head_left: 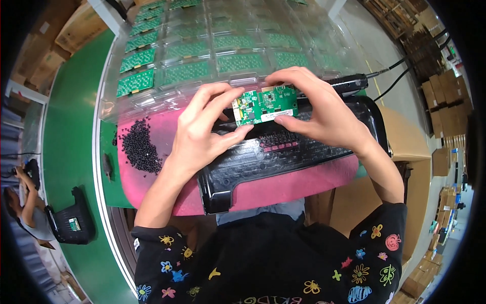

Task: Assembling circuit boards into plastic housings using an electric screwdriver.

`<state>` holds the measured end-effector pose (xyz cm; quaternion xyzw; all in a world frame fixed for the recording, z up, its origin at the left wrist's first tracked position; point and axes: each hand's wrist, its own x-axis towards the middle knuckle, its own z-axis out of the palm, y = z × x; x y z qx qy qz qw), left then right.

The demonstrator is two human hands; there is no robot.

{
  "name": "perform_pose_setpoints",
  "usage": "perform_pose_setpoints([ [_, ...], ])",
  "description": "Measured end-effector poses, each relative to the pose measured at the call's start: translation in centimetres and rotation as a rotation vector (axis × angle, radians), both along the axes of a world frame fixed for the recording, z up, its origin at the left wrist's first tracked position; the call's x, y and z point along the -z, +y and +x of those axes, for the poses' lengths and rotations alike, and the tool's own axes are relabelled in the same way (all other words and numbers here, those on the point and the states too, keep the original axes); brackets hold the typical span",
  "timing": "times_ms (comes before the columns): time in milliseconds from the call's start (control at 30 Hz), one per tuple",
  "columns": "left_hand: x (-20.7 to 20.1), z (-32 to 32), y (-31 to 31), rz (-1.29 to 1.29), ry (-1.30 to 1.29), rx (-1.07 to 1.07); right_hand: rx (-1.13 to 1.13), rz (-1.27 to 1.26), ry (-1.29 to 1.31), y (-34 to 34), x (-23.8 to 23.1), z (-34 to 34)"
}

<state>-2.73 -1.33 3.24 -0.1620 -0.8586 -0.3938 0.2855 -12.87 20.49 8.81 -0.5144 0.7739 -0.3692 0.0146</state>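
Between my two hands is a green circuit board [271,104] with a white label strip along its lower edge. My left hand [202,124] pinches its left end, thumb below and fingers above. My right hand [316,109] grips the right end the same way. The board is held above a black plastic housing [243,169], which lies on a pink mat [314,177] and has a row of slots in its middle. Part of the housing is hidden by my hands and the board.
A pile of small black screws [139,147] lies on the mat's left. Behind stand clear trays [187,78] of green boards. A black cylindrical tool [349,83] with a cable rests at right, above a cardboard box [410,187]. At far left a co-worker [30,207] sits near another black housing [71,218].
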Motion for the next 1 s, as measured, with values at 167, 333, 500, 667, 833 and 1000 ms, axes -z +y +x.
perform_pose_setpoints([
  [167, 0.2, 0.4, 0.6, 0.060, -0.048, 0.083, 0.091, 0.052, 0.076, 4.3, 1.6, 0.3],
  [333, 0.5, 1.1, 2.1, 0.170, -0.249, 0.167, 0.082, -0.001, -0.037, 6.5, 3.6, 1.4],
  [500, 0.8, 0.9, 2.5, 0.068, -0.578, 0.224, 0.076, 0.025, -0.082, 7.7, 6.3, 1.4],
  [667, 1.5, 0.7, 2.6, -0.185, -0.590, 0.241, 0.071, 0.122, -0.167, 7.8, 7.7, 1.5],
  [833, 2.0, 0.4, 2.4, -0.297, -0.540, 0.223, 0.108, 0.119, -0.150, 7.6, 8.5, 1.7],
  [1000, 1.9, 0.3, 2.5, -0.286, -0.533, 0.223, 0.118, 0.145, -0.115, 7.6, 8.8, 1.7],
])
